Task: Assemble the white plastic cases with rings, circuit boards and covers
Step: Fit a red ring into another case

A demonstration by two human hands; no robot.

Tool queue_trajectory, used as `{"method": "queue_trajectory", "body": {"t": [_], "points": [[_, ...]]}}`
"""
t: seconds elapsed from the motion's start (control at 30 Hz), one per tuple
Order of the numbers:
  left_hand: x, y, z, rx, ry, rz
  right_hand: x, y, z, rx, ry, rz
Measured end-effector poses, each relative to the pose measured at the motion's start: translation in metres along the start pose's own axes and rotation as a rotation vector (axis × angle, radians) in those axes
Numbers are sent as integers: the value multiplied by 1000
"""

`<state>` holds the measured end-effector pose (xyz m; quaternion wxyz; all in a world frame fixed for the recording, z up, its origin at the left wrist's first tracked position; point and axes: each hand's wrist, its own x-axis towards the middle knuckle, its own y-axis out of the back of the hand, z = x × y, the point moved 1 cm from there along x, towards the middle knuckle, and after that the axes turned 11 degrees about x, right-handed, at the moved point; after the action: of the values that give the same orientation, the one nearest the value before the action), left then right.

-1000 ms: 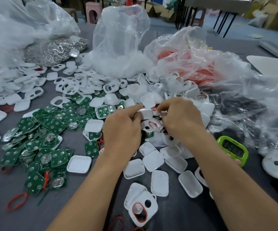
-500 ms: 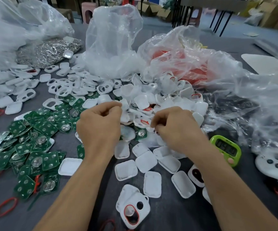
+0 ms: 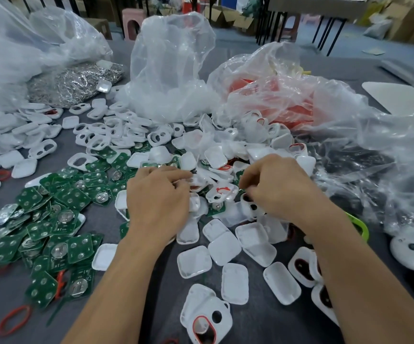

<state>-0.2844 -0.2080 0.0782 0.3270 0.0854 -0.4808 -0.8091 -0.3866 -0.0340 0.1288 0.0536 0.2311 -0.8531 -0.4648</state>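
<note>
White cases (image 3: 219,158) lie heaped just beyond both hands on the grey surface (image 3: 263,326). The left hand (image 3: 158,202) is curled, knuckles up, over the heap's edge. The right hand (image 3: 280,188) is curled too, fingertips drawn together above a holed case (image 3: 251,207). Whether either grips anything, I cannot tell. Green boards (image 3: 71,194) spread left of the left hand, and covers (image 3: 194,261) lie between the forearms.
</note>
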Motion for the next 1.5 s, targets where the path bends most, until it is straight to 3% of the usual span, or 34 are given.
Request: {"method": "queue_trajectory", "body": {"t": [0.1, 0.17, 0.33, 0.43, 0.57, 0.7, 0.8, 0.93, 1.1, 1.23, 1.33, 1.5], "points": [[2, -5, -2, 210, -120, -126, -1, -5, 1, -60, -18, -58], [3, -6, -3, 248, -137, -126, 0, -4, 3, -85, -6, -61], [5, -5, -6, -5, 1, -2, -4, -3, 16, -22, 11, -81], [6, -7, -6, -174, 118, 56, -6, -7, 25, 62, 45, 54], [4, -6, -1, -363, 228, 165, -9, -15, 27, 318, 111, 386], [2, 0, -1, -421, 243, 241, -14, -18, 22, 403, 186, 604], [4, 11, -11, -379, 246, 310, -14, -19, 20, 396, 201, 556], [9, 31, -30, -232, 389, 381, -19, -30, 8, 386, 254, 382], [10, 38, -38, -10, 529, 115, -12, -51, -36, 363, 314, 170], [10, 31, -33, -112, 464, 52, -3, -62, -74, 142, 395, -129], [9, 29, -34, -220, 438, 71, -1, -67, -83, -7, 380, -63], [5, 27, -24, -230, 297, 227, 1, -56, -57, 177, 261, 77]]}}
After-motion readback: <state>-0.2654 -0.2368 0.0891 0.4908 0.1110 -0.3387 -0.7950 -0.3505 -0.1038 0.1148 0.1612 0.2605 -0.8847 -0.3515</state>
